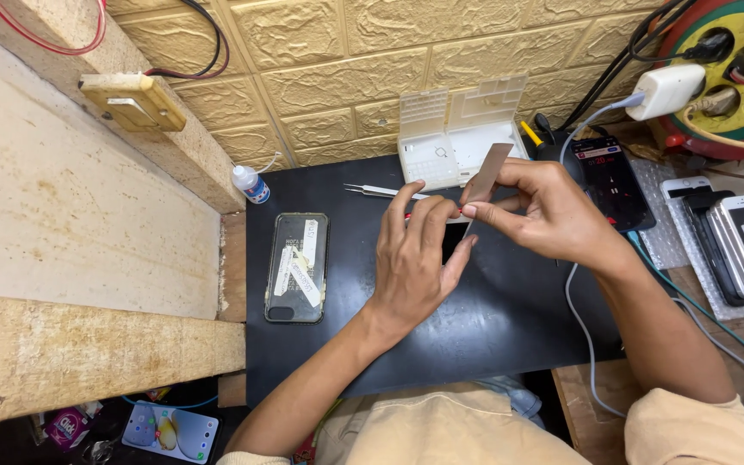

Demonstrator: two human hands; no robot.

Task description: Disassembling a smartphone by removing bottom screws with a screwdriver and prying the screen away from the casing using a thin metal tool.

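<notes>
My left hand (415, 254) lies flat over a dark phone (453, 237) on the black mat (475, 327), fingers pressing on it; most of the phone is hidden under the hand. My right hand (536, 207) pinches a thin grey rectangular card (486, 172) between thumb and fingers, its lower end meeting the phone's upper edge by my left fingertips. A second phone (297, 267) lies face down to the left with taped labels on its back. Metal tweezers (376, 190) rest just beyond my left fingertips.
A white compartment box (449, 138) stands open at the mat's far edge. A small white bottle with a blue label (251, 183) sits at far left. At right: a lit phone (610, 176), stacked phones (742, 245), a charger (666, 90), a cable reel (729, 60). Wooden boards (71, 215) lie left.
</notes>
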